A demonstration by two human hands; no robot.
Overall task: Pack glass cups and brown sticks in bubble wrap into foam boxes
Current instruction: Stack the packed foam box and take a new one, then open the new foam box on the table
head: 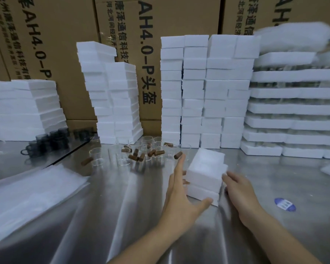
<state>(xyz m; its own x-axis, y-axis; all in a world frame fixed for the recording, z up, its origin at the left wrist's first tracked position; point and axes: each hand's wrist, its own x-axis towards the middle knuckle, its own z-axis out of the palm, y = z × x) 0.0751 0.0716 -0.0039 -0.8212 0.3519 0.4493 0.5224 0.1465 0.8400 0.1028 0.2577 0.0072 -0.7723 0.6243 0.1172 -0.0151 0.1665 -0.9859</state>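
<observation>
A small stack of white foam boxes (206, 172) stands on the steel table in front of me. My left hand (181, 193) presses its left side with fingers spread and the thumb under the lowest box. My right hand (238, 189) touches the right side of the stack. Beyond it stand several clear glass cups (97, 156) with short brown sticks (133, 157) scattered among them. A pile of bubble wrap sheets (27, 195) lies at the near left.
Tall stacks of foam boxes (204, 88) line the back in front of cardboard cartons (51, 44). Foam trays with glassware (293, 111) are stacked at the right. Dark glass mugs (50, 141) sit at the far left. A blue sticker (285, 204) is on the table.
</observation>
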